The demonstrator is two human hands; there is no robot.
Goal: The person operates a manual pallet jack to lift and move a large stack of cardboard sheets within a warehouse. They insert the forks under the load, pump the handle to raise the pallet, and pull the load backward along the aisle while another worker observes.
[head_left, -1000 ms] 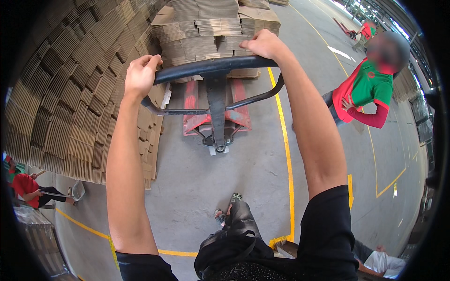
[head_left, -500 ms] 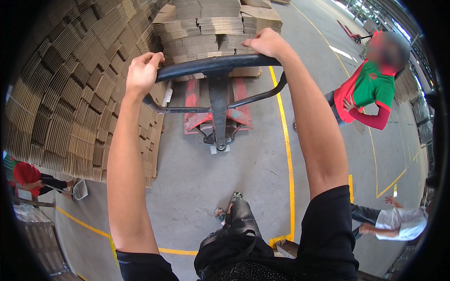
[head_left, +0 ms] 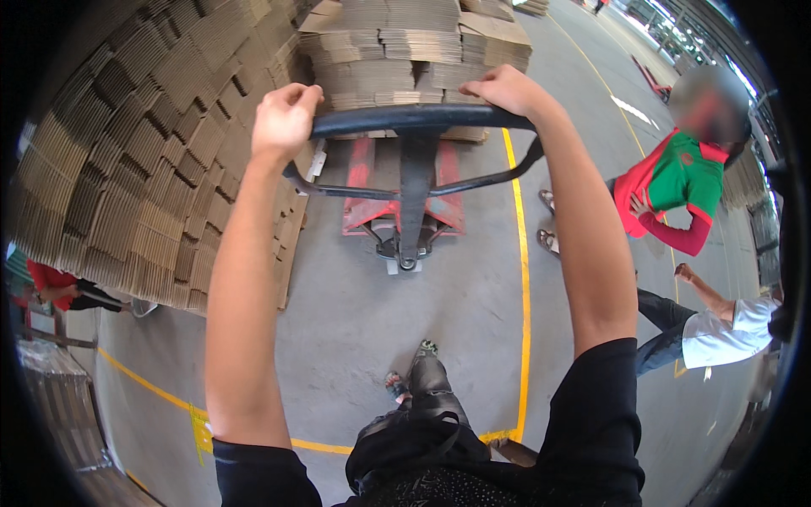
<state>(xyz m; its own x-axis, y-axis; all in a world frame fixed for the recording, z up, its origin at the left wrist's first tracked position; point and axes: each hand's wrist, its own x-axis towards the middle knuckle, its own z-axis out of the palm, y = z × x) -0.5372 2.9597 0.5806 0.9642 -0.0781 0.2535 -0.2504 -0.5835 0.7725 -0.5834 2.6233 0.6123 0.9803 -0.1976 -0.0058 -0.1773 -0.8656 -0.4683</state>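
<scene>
The black loop handle (head_left: 405, 118) of a red pallet jack (head_left: 355, 215) rises in front of me. At its left end my left hand (head_left: 285, 120) is closed round the bar, thumb on top. My right hand (head_left: 509, 91) grips the bar's right end, its fingers curled over and partly hidden behind the wrist. Below the handle, a black steering shaft (head_left: 414, 182) runs down to the jack's base. The forks lead toward a load of flat, bundled cardboard (head_left: 418, 51), which hides their far ends.
A tall stack of flattened cardboard (head_left: 144, 169) stands close on the left. To the right are a person in a green and red shirt (head_left: 676, 182) and another in white (head_left: 718, 334). At far left, a person in red (head_left: 52, 283) is partly hidden. Yellow lines (head_left: 519, 279) mark the grey floor.
The handle, my hands and the cardboard load have shifted right in view. At right, the person in white has come farther forward. The person in red is more hidden behind the left stack.
</scene>
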